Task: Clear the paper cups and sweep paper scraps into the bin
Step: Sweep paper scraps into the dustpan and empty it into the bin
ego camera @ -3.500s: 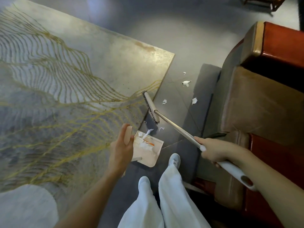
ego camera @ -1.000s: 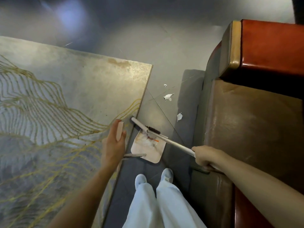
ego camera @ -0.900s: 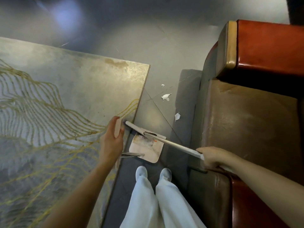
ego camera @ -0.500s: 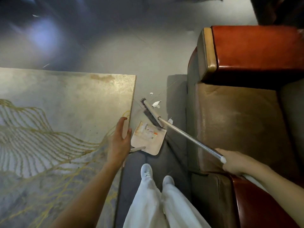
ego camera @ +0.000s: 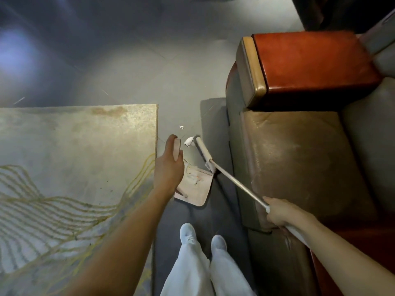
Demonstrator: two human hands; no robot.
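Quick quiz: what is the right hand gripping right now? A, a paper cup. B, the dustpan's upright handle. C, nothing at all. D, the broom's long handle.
D: the right hand is curled round the handle of the broom, whose head lies on the floor by a paper scrap, while the left hand holds the dustpan by its handle.

Dim, soft-focus view; bluish glare on the floor (ego camera: 17, 52) upper left, edges warped.

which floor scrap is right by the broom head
The larger scrap, at the far end of the broom head; the tiny scrap lies apart, beyond it.
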